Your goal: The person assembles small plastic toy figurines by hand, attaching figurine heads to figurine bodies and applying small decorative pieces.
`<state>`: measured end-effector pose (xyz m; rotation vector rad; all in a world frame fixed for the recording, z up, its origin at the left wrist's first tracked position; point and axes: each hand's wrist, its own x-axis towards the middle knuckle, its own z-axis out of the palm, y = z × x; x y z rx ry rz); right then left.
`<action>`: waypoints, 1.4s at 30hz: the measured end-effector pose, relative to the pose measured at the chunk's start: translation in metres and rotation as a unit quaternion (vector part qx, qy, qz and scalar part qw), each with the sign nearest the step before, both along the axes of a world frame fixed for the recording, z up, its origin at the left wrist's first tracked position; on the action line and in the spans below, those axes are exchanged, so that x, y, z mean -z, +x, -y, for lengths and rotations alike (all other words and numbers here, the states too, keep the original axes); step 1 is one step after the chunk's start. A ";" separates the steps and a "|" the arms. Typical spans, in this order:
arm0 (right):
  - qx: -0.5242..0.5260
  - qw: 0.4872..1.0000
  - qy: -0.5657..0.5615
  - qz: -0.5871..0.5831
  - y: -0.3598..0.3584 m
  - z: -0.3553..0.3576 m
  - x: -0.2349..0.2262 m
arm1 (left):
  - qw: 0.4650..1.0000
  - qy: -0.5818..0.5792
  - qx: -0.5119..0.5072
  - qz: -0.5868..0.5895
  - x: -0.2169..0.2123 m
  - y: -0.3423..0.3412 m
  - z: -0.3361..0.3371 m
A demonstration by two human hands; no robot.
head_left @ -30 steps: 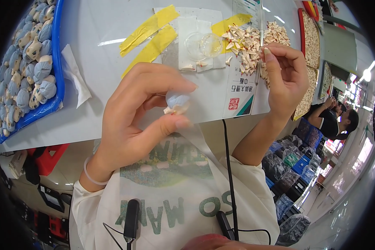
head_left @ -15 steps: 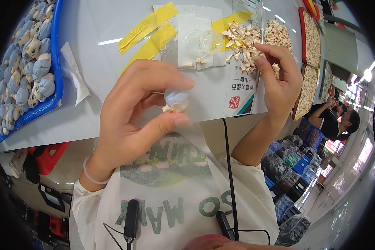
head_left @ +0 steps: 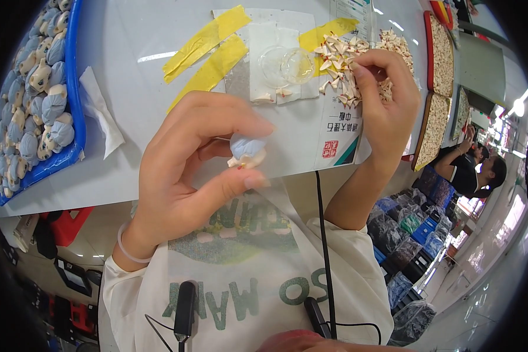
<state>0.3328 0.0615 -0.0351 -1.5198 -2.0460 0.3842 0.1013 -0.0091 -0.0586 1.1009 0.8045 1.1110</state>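
Note:
My left hand (head_left: 185, 158) is closed in a pinch around a small doll head (head_left: 247, 151) with light-blue hair. The head sits between thumb and fingers, above the table's near edge, with a cream part and a tiny red mark facing the thumb. Over a heap of small pointed cream pieces (head_left: 336, 51), some with red tips, my right hand (head_left: 387, 82) has thumb and index finger pressed together. What lies between those fingertips, if anything, is too small to make out.
A blue tray (head_left: 79, 126) full of similar doll heads stands at the left, beside a crumpled white tissue (head_left: 98, 111). Yellow tape strips (head_left: 208, 44) flank a clear round dish (head_left: 296, 66) on white paper. Red-rimmed trays (head_left: 429, 64) of cream pieces stand at right; a co-worker (head_left: 475, 170) sits beyond.
My right hand has shifted slightly up and left over the heap, its thumb drawing up to the index finger. The left hand still holds the doll head, now tilted slightly differently.

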 end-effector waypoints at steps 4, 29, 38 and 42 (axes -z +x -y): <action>-0.013 0.963 -0.026 -0.269 0.004 0.008 -0.002 | 1.000 0.000 0.007 0.012 0.000 0.000 -0.001; -0.048 0.990 0.051 0.126 -0.003 -0.022 -0.001 | 1.000 0.020 0.016 -0.018 -0.001 -0.002 -0.001; -0.110 0.973 0.056 0.193 -0.006 -0.030 -0.010 | 0.999 0.009 0.030 -0.017 0.000 -0.004 -0.001; -0.108 0.978 0.062 0.169 0.003 -0.032 -0.015 | 0.999 0.008 0.045 -0.030 -0.001 -0.005 -0.002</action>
